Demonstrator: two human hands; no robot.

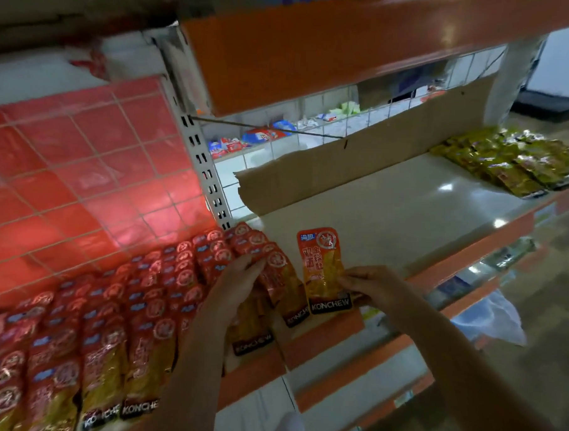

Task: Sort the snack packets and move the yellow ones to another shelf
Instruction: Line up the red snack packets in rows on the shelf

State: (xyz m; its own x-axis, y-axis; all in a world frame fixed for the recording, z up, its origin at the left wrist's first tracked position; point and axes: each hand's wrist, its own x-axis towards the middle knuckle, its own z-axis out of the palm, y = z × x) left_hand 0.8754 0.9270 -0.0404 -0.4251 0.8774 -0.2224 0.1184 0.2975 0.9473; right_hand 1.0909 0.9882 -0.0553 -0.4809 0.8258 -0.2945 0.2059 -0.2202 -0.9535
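Note:
Rows of red snack packets marked KONCHEW fill the left part of the shelf. My left hand rests with straight fingers on the right end of these rows. One red-orange packet lies apart on the bare shelf, and my right hand pinches its lower right edge. A group of yellow packets lies at the far right end of the same shelf.
A brown cardboard sheet stands along the back of the shelf. A white wire grid backs the left bay. An orange shelf hangs overhead. Lower orange-edged shelves sit below, with a white plastic bag at the right.

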